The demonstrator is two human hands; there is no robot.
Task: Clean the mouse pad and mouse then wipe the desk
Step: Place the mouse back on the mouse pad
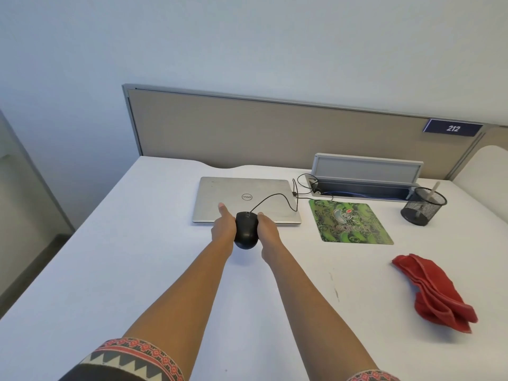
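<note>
1. Desk: white and carries everything. There are faint marks between our right forearm and the cloth. We wipe it last.
2. Laptop: closed, just behind the mouse. We keep the mouse off its lid to avoid scuffing it.
3. Pad: green, lying flat to the right of the laptop, well apart from the mouse.
4. Cloth: red and crumpled, far right, well apart from both hands. We need it before any cleaning can start.
5. Mouse: black, at the laptop's front edge, clasped between both hands. We can't tell whether it is lifted or resting.
6. Left hand: wraps the mouse's left flank, one digit pointing forward over the lid.
7. Right hand: grips the right flank. Best move, in our judgement: the left hand alone holds the mouse while the right lets go and fetches the cloth.
8. Cable: loops over the lid to the laptop's right side with limited slack. We turn the mouse gently and don't tug. We wipe top, sides, then underside.
</note>
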